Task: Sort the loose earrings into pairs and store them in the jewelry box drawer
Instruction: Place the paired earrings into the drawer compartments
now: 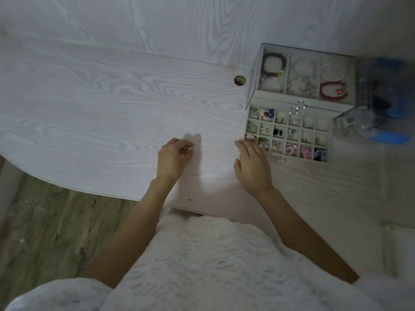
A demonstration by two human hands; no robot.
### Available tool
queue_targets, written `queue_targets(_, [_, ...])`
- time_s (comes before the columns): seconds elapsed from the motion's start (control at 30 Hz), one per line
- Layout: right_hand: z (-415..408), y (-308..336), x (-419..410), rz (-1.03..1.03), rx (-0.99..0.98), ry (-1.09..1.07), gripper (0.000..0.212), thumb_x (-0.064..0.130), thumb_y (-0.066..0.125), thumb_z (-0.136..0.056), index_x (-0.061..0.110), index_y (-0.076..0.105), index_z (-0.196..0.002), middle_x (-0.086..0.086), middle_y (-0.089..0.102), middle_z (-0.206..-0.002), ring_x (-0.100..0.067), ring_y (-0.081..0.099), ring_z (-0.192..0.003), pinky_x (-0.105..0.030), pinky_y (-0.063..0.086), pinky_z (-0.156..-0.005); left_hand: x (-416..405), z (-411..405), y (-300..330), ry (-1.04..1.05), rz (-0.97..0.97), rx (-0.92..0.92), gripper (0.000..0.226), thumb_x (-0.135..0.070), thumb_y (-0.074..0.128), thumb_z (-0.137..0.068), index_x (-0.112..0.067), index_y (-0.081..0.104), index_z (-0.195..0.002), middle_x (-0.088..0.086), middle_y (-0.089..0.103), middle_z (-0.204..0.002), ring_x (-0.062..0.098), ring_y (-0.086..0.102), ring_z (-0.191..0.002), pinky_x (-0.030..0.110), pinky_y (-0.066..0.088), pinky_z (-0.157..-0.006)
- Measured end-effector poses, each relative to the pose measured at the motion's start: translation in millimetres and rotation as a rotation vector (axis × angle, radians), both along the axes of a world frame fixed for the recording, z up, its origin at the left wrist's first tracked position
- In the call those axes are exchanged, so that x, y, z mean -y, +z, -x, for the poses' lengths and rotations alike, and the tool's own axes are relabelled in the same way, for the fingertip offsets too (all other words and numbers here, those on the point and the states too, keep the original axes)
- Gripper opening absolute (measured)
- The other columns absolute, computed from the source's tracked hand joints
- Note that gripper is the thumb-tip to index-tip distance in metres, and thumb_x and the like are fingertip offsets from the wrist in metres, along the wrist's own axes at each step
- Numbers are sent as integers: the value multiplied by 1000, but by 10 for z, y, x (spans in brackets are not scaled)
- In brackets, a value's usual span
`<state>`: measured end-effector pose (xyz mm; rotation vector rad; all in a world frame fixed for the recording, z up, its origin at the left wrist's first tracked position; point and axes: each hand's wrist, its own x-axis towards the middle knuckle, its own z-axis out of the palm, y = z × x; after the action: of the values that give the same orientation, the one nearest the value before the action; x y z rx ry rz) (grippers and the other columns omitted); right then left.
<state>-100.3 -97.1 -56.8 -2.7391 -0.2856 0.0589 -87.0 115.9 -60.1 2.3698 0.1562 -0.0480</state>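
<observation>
Head view: left hand pinches small earring over tabletop; right hand, fingers relaxed, touches drawer corner at 3 o'clock. Mid-sorting; next likely needs matching compartment.

White woodgrain tabletop with round cable hole near back edge, matching white wall behind, grey-brown plank floor, dim light

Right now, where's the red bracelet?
Head view, far right: the red bracelet lies in the box's top tray, right-hand compartment, below a pearl bracelet.
</observation>
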Motion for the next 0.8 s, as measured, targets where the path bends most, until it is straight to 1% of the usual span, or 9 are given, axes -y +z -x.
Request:
queue_targets(0.1, [19, 51, 140, -65, 27, -4, 45, 2, 53, -84, 2, 50, -129, -14, 52, -133, -28, 44, -127, -36, 31, -108, 296, -52, 165, -70, 146, 70, 13, -7, 70, -81, -12, 72, -93, 5, 66, -95, 11, 66, -79, 15, 54, -72])
queue_targets(0.17, [49, 89, 371, -95, 56, -104, 44, 5, 51, -84, 5, 51, -127, -11, 54, -129, -26, 47, -122, -37, 33, -106, 589, -130, 278, -162, 213, 102, 13, -7, 69, -82, -12, 71, -94, 3, 65, -94, 8, 65, -78, 13, 53, -71])
queue_targets(0.23, [100, 103, 750, -65, 79, -265, 40, 4, 51, -83, 4, 54, -122, -13, 57, -124, -30, 49, -117, -41, 35, -104, 981, -239, 367, -286, 247, 121, 14, -6, 69, -82, -11, 71, -94, 2, 64, -94, 6, 64, -76, 12, 52, -71])
queue_targets(0.3, [146, 87, 1066, -31, 72, -394, 37, 2, 55, -81, 1, 56, -118, -17, 56, -122, -35, 50, -114, -44, 38, -101, 1281, -352, 409, -388, 210, 155, 15, -6, 69, -80, -13, 72, -94, 3, 65, -92, 10, 64, -73, 16, 52, -71])
queue_targets(0.37, [193, 68, 1403, -23, 37, -499, 40, 1, 56, -81, -2, 53, -120, -20, 53, -126, -37, 47, -115, -44, 38, -100, 1678, -501, 376, -492, 143, 176, 15, -8, 70, -79, -13, 72, -93, 5, 69, -90, 15, 64, -71, 23, 53, -70])
queue_targets(0.5, [200, 15, 1726, -90, -43, -514, 45, 3, 52, -88, -4, 43, -132, -22, 42, -138, -36, 38, -126, -39, 32, -107, 2373, -742, 283, -622, 17, 174, 16, -9, 68, -80, -10, 73, -95, 12, 72, -88, 27, 67, -76, 37, 55, -70])
queue_targets(0.57, [182, 1, 1757, -140, -63, -504, 46, 3, 52, -89, -4, 41, -134, -21, 42, -139, -35, 38, -126, -35, 31, -107, 2609, -834, 254, -672, -35, 207, 20, -7, 65, -80, -9, 71, -99, 15, 71, -95, 32, 66, -82, 37, 54, -73])
queue_targets(0.67, [160, -31, 1771, -194, -92, -481, 46, 6, 53, -90, -1, 41, -134, -21, 42, -138, -32, 38, -126, -33, 32, -105, 2841, -985, 192, -698, -107, 235, 24, -9, 62, -84, -10, 69, -107, 14, 68, -109, 34, 65, -92, 39, 52, -77])
queue_targets(0.8, [135, -44, 1809, -247, -94, -496, 44, 6, 53, -89, 2, 45, -132, -18, 44, -135, -30, 42, -121, -32, 35, -101, 3029, -1102, 102, -759, -161, 245, 20, -8, 58, -84, -7, 71, -99, 15, 68, -104, 33, 64, -91, 38, 52, -74])
